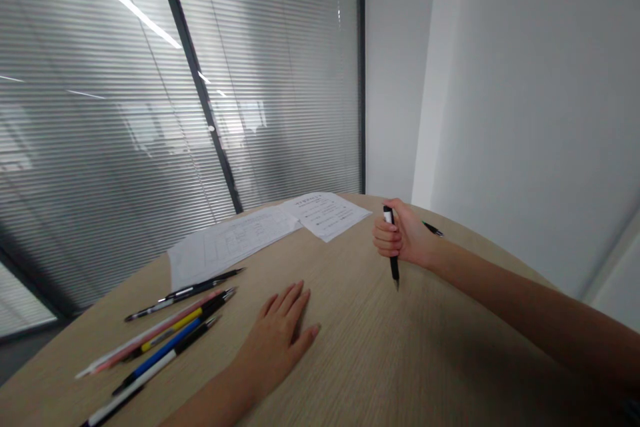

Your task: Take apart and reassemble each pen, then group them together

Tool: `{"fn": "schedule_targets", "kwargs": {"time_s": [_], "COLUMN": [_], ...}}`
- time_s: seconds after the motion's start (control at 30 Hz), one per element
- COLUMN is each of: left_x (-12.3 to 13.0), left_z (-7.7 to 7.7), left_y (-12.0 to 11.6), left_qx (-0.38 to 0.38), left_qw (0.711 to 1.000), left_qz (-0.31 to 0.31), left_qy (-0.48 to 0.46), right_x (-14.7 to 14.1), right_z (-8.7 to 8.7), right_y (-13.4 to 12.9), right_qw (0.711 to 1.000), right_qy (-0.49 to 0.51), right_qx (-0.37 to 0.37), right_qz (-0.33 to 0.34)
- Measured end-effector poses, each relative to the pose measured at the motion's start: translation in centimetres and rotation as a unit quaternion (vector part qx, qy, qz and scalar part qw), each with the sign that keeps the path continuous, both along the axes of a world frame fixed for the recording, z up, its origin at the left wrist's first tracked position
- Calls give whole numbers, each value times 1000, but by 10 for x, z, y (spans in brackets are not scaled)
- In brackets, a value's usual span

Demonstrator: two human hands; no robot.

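Note:
My right hand (395, 233) is closed in a fist round a black pen (394, 267). The pen stands nearly upright with its metal tip down, above the wooden table; whether the tip touches is hard to tell. My left hand (283, 330) lies palm down on the table (350, 347), fingers spread, holding nothing. Left of it lies a loose group of several pens, among them a blue pen (165, 357), a yellow and black pen (173, 332) and a white and black pen (155, 373).
Printed sheets of paper (330, 213) lie at the table's far edge, with more paper (235, 240) to their left. A dark pen (433, 229) rests behind my right wrist. Glass with blinds and a pale wall stand beyond the table.

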State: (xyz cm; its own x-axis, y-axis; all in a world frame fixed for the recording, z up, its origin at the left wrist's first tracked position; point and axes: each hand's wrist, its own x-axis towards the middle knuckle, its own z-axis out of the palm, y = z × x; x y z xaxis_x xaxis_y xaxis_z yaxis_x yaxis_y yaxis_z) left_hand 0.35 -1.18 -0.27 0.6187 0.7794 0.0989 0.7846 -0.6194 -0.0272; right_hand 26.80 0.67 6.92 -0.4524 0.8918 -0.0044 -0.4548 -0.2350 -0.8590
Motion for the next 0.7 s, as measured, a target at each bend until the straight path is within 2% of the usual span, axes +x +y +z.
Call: {"fn": "schedule_targets", "kwargs": {"time_s": [0.1,0.2,0.27,0.3,0.33,0.4,0.43,0.47,0.7], "left_x": [0,0,0,1,1,1,0,0,0], "left_z": [-1,-1,0,0,1,1,0,0,0], "left_y": [1,1,0,0,0,0,0,0,0], "left_qx": [3,4,3,1,1,1,2,3,0], "left_qw": [1000,1000,1000,1000,1000,1000,1000,1000,1000], "left_qz": [-4,-3,-2,-2,-2,-2,-2,-1,-1], "left_qy": [-6,-5,-1,0,1,0,-2,-4,-7], "right_x": [-3,-6,-5,-3,0,8,14,20,60], "right_z": [-4,-12,-20,-24,-30,-40,-45,-49,-68], "right_y": [0,2,7,10,14,22,27,31,55], "right_qw": [998,973,913,866,804,763,714,697,627], "right_qy": [-62,-214,-370,-446,-518,-552,-598,-614,-685], "right_qx": [28,67,121,162,214,235,248,246,222], "right_qz": [-9,-50,-119,-155,-196,-240,-267,-277,-298]}}
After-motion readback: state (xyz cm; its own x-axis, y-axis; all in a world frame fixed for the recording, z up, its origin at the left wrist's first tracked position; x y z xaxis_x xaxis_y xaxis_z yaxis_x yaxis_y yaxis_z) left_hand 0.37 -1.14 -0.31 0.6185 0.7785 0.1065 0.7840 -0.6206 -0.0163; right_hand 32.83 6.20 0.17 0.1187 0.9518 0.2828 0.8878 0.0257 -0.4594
